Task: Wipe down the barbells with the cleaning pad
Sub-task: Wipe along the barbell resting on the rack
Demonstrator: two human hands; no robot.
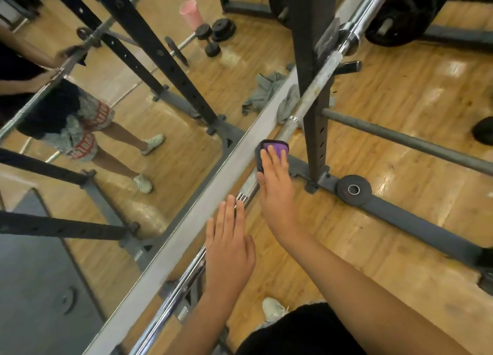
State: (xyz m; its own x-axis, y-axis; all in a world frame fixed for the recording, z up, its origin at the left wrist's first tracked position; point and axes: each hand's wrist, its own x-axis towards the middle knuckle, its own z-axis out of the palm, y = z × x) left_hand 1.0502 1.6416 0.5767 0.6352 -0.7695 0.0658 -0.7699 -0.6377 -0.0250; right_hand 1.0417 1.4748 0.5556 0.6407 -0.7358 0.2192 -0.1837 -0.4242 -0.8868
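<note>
The purple cleaning pad (277, 147) is laid over the barbell (317, 87) in the middle, just near the black rack post (312, 61). It is pressed down by the flat right hand (274, 184), so dirt gets rubbed off. The left hand (229, 245) is laid flat on the nearer part, likely to steady it. One pad, one wiped bar and two hands are counted.

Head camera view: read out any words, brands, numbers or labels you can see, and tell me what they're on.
None can be read.
White sticker low beside the barbell: too small, blurred.
Red print on the shorts in the mirror: blurred, unreadable.
</note>
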